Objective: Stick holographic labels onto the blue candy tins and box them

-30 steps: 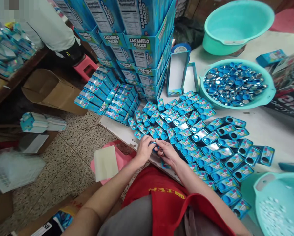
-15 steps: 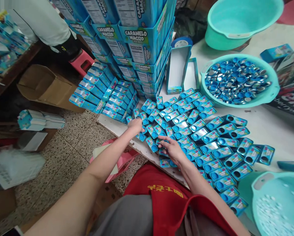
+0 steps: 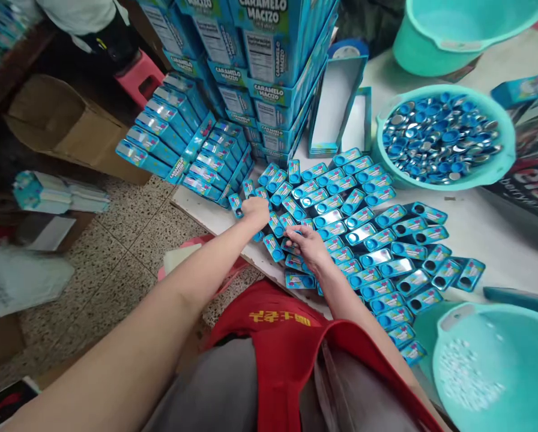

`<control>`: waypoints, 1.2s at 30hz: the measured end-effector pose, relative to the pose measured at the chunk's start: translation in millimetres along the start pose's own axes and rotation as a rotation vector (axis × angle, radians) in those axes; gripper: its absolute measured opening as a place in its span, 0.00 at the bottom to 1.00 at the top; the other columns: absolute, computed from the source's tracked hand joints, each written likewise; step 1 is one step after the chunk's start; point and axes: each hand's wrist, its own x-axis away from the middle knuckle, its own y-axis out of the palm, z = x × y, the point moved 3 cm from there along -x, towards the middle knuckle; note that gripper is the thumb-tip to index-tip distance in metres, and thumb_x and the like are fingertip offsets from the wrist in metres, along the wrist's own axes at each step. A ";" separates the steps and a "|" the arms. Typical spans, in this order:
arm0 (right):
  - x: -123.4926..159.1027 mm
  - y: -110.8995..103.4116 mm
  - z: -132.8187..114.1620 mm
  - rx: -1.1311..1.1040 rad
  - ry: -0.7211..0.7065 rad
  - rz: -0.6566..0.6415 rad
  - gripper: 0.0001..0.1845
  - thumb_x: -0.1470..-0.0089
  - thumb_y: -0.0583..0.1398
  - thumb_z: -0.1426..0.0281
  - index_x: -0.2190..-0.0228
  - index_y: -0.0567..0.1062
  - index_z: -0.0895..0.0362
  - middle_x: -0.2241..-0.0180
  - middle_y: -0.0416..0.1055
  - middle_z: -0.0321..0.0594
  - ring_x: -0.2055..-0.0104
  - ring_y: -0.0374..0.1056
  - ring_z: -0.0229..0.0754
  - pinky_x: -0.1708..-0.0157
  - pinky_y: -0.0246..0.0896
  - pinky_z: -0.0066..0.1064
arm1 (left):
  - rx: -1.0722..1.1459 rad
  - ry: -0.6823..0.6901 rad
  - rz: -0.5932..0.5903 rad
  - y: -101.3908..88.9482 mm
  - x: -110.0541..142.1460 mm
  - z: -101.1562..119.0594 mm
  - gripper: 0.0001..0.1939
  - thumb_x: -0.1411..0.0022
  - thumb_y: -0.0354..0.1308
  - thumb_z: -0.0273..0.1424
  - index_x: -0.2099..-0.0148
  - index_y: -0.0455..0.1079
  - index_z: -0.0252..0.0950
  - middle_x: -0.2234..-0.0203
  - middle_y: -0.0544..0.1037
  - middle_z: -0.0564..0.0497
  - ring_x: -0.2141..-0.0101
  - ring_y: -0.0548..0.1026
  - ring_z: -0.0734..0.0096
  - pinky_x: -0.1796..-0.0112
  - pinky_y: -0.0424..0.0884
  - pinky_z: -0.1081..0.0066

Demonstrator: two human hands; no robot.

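Observation:
Many small blue tins (image 3: pixel 361 234) stand packed close together on the white table, some with round blue caps in their tops and others with dark round holes. Above the tins at the left end of the group, my left hand (image 3: pixel 255 210) is closed with its fingers curled down; what it grips is hidden beneath it. A little to its right, my right hand (image 3: pixel 308 245) hovers low over the front tins, thumb and fingertips pinched together. Anything between those fingertips is too small to name. One tin (image 3: pixel 273 247) stands at the table's front edge between the hands.
Blue display boxes (image 3: pixel 269 114) are stacked high behind; filled trays (image 3: pixel 183 162) stand at the left edge. A bowl of metal caps (image 3: pixel 444 180) is at right, a basin with small white pieces (image 3: pixel 516 360) front right. An open carton (image 3: pixel 66 129) lies below left.
The view has shifted slightly. My left hand has turned, its knuckles now uppermost over the tins. My right hand's fingers have drawn from a looser curl into a pinch.

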 end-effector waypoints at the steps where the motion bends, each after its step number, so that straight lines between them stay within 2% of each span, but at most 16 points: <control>1: -0.1 2.1 1.2 -0.041 0.022 -0.007 0.16 0.63 0.69 0.64 0.70 0.75 0.58 0.71 0.74 0.37 0.77 0.65 0.31 0.87 0.46 0.18 | -0.009 0.001 0.011 -1.7 3.2 -1.3 0.17 0.48 0.63 0.32 0.55 0.75 0.34 0.57 0.78 0.39 0.50 0.72 0.53 0.55 0.70 0.66; 6: 2.8 3.5 3.6 -0.213 0.162 -0.022 0.08 0.50 0.61 0.69 0.67 0.76 0.59 0.68 0.76 0.42 0.76 0.67 0.32 0.89 0.47 0.18 | -0.087 0.044 0.070 -13.7 33.5 -18.0 0.25 0.47 0.63 0.30 0.46 0.68 0.33 0.59 0.78 0.40 0.54 0.75 0.56 0.58 0.70 0.67; 7: 3.4 3.0 3.5 -0.221 0.166 -0.020 0.08 0.49 0.60 0.70 0.66 0.75 0.59 0.68 0.76 0.42 0.77 0.67 0.32 0.89 0.47 0.18 | -0.071 0.086 0.110 -14.5 41.2 -19.6 0.25 0.44 0.61 0.32 0.44 0.65 0.34 0.59 0.78 0.41 0.55 0.75 0.56 0.58 0.70 0.66; 9: 4.1 3.7 3.6 -0.223 0.157 -0.035 0.09 0.49 0.60 0.71 0.64 0.75 0.59 0.71 0.76 0.40 0.78 0.67 0.32 0.90 0.47 0.18 | 0.023 0.262 0.182 -11.3 57.4 -16.5 0.24 0.40 0.56 0.36 0.43 0.64 0.37 0.56 0.76 0.43 0.56 0.75 0.60 0.58 0.69 0.67; 10: 4.2 5.3 4.0 -0.224 0.147 -0.052 0.10 0.49 0.60 0.71 0.62 0.74 0.58 0.73 0.75 0.38 0.78 0.67 0.32 0.90 0.47 0.18 | 0.083 0.374 0.188 -7.0 65.3 -12.5 0.21 0.39 0.54 0.37 0.44 0.65 0.39 0.55 0.75 0.45 0.56 0.75 0.62 0.59 0.69 0.68; 12: 3.6 10.0 5.1 -0.227 0.112 -0.081 0.14 0.50 0.62 0.71 0.59 0.73 0.57 0.77 0.72 0.34 0.80 0.66 0.32 0.90 0.48 0.18 | 0.168 0.537 0.123 5.6 77.7 -3.7 0.15 0.39 0.52 0.34 0.51 0.71 0.41 0.56 0.74 0.49 0.58 0.74 0.66 0.60 0.69 0.71; 14: 2.4 16.2 6.4 -0.231 0.082 -0.108 0.18 0.51 0.64 0.69 0.57 0.72 0.56 0.80 0.70 0.31 0.82 0.64 0.31 0.90 0.49 0.18 | 0.194 0.570 0.062 16.8 81.9 1.1 0.11 0.42 0.52 0.29 0.60 0.75 0.39 0.60 0.74 0.50 0.60 0.74 0.66 0.61 0.68 0.71; 16: 1.0 22.6 7.8 -0.243 0.098 -0.139 0.17 0.53 0.66 0.68 0.59 0.73 0.57 0.79 0.71 0.31 0.81 0.65 0.31 0.89 0.51 0.18 | 0.210 0.576 0.078 19.3 77.8 -0.1 0.10 0.44 0.52 0.26 0.64 0.75 0.38 0.60 0.74 0.50 0.58 0.73 0.66 0.61 0.68 0.71; 18: -0.2 27.5 8.4 -0.272 0.149 -0.141 0.12 0.53 0.66 0.69 0.64 0.75 0.58 0.76 0.74 0.35 0.78 0.68 0.32 0.87 0.55 0.17 | 0.260 0.544 0.113 11.8 65.4 -9.7 0.09 0.44 0.53 0.26 0.63 0.74 0.38 0.61 0.76 0.51 0.58 0.73 0.67 0.60 0.67 0.72; 21: -1.4 28.9 7.3 -0.316 0.211 -0.050 0.03 0.51 0.65 0.71 0.72 0.76 0.59 0.72 0.76 0.38 0.74 0.71 0.32 0.81 0.63 0.17 | 0.272 0.281 0.160 -12.7 34.2 -37.6 0.10 0.41 0.52 0.29 0.58 0.73 0.38 0.66 0.78 0.52 0.63 0.76 0.70 0.63 0.67 0.75; 23: -1.4 27.9 6.2 -0.322 0.233 -0.007 0.03 0.50 0.64 0.73 0.74 0.76 0.58 0.74 0.76 0.38 0.74 0.71 0.32 0.79 0.66 0.17 | 0.189 0.111 0.165 -30.3 12.7 -54.2 0.12 0.38 0.50 0.31 0.56 0.72 0.38 0.69 0.79 0.50 0.65 0.77 0.70 0.64 0.67 0.75; 25: -0.8 26.0 6.0 -0.324 0.245 -0.003 0.03 0.49 0.63 0.74 0.74 0.76 0.58 0.75 0.76 0.37 0.75 0.71 0.31 0.78 0.67 0.18 | 0.110 0.046 0.123 -42.2 -5.4 -62.2 0.13 0.37 0.49 0.31 0.55 0.72 0.36 0.73 0.79 0.48 0.66 0.78 0.67 0.65 0.67 0.73; 30: -1.0 19.5 6.8 -0.371 0.222 -0.027 0.03 0.53 0.65 0.76 0.73 0.76 0.59 0.74 0.76 0.36 0.75 0.71 0.30 0.78 0.67 0.17 | 0.061 0.007 -0.001 -45.2 -30.3 -60.2 0.17 0.42 0.56 0.32 0.51 0.69 0.34 0.79 0.79 0.50 0.69 0.78 0.67 0.69 0.68 0.75; 32: -2.6 18.3 6.4 -0.378 0.228 -0.011 0.04 0.54 0.66 0.76 0.73 0.76 0.60 0.74 0.75 0.37 0.75 0.71 0.30 0.79 0.66 0.17 | 0.028 -0.009 -0.042 -42.6 -37.1 -56.6 0.15 0.45 0.60 0.33 0.56 0.72 0.34 0.80 0.78 0.49 0.68 0.78 0.65 0.69 0.68 0.75; 36: -6.6 20.8 2.1 -0.389 0.243 0.000 0.03 0.53 0.66 0.76 0.74 0.76 0.60 0.74 0.75 0.36 0.76 0.70 0.30 0.81 0.64 0.16 | -0.043 -0.052 -0.119 -40.8 -54.5 -46.2 0.05 0.51 0.65 0.31 0.71 0.74 0.34 0.82 0.77 0.45 0.68 0.79 0.60 0.67 0.70 0.72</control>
